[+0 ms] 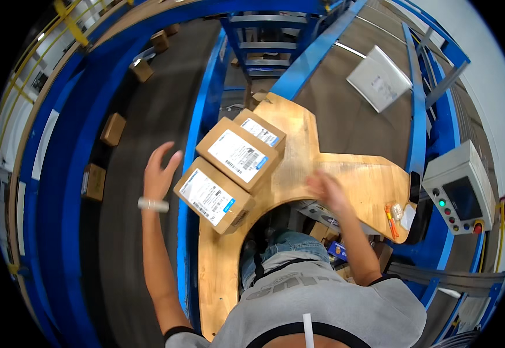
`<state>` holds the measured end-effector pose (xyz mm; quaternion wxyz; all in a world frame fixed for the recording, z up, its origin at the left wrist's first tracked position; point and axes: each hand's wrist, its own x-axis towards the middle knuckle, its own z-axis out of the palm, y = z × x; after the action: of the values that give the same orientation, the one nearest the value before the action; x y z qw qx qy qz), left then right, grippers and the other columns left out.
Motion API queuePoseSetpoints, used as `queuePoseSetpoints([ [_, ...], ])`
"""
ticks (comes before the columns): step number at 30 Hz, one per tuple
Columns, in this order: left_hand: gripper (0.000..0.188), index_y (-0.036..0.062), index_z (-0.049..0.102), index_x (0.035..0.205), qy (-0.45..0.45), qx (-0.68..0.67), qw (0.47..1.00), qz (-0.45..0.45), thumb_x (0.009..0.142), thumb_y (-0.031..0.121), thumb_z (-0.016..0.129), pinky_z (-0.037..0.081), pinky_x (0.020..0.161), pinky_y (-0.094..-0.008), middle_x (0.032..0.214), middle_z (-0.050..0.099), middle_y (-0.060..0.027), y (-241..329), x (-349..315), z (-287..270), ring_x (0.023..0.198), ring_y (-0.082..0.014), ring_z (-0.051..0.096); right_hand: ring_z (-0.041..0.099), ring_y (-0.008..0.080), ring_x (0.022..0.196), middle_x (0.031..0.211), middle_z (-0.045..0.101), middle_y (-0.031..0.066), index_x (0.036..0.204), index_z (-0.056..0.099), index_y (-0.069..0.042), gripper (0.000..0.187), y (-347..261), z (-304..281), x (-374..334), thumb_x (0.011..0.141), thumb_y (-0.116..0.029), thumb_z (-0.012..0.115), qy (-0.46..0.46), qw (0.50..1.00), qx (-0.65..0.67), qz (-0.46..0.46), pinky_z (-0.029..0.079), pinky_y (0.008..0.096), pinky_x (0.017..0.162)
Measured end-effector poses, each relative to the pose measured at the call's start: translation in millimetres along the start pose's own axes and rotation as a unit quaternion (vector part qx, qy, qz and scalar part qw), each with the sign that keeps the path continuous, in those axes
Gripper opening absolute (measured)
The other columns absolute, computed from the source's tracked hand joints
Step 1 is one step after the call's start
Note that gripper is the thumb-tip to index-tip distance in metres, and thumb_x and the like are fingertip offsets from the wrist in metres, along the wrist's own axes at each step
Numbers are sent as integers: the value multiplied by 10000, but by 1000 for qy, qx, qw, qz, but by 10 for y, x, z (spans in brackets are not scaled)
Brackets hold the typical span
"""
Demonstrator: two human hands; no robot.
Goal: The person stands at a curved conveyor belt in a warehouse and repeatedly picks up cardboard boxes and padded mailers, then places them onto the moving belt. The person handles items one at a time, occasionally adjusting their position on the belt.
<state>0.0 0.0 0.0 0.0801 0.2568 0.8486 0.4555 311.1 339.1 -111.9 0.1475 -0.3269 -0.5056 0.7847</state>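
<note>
Three labelled cardboard boxes sit close together on the left part of the curved wooden table point(299, 130). They are a near box point(229, 217), a larger middle box point(213, 138) and a back box point(275, 129). My left hand point(161, 168), with a pale band at the wrist, hovers over the left conveyor belt, just left of the boxes. Its thumb and fingers are apart, and nothing is in them. To the right of the boxes, over the table, my right hand point(329, 190) is smeared by motion, so its fingers are unclear.
Several cardboard boxes point(113, 129) lie along the left conveyor belt point(154, 122). A white package point(379, 79) rests on the right belt. On the table's right end are an orange cutter point(391, 221) and small white items. Beyond stands a control box point(461, 188) with buttons.
</note>
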Motion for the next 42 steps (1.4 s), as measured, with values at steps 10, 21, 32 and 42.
queuePoseSetpoints([
  [10, 653, -19, 656, 1280, -168, 172, 970, -26, 900, 509, 717, 555, 878, -382, 1081, 743, -217, 1419, 423, 919, 968, -325, 733, 478, 319, 1340, 1496, 436, 160, 1581, 247, -113, 881, -727, 1099, -528, 912, -404, 741, -2, 992, 101, 78, 489, 508, 1022],
  [21, 832, -57, 334, 1529, -303, -147, 936, 106, 905, 312, 743, 441, 1065, -425, 1415, 516, -318, 2173, -971, 2267, 1300, -430, 531, 547, 274, 1313, 1449, 543, 129, 1523, 397, -76, 751, -795, -847, -1658, 871, -343, 659, 163, 976, 138, -34, 459, 491, 1069],
  [32, 1046, 30, 12, 1637, -342, -197, 916, 75, 907, 211, 739, 190, 1250, -420, 1687, 109, -260, 1326, -1573, 3723, 1561, -405, 136, 558, 310, 1279, 1370, 578, 244, 1443, 478, 38, 599, -378, -2873, -808, 985, -310, 644, 519, 813, -145, -222, 413, 360, 1090],
  [42, 830, 14, 190, 1614, -330, -319, 888, 7, 948, 98, 678, 375, 1158, -445, 1612, 335, -208, 1606, -1543, 2988, 1416, -333, 448, 398, 401, 1414, 1525, 422, 300, 1452, 484, 101, 629, -1519, -4501, -1161, 1070, -399, 463, 711, 600, -92, -356, 298, 415, 1186],
])
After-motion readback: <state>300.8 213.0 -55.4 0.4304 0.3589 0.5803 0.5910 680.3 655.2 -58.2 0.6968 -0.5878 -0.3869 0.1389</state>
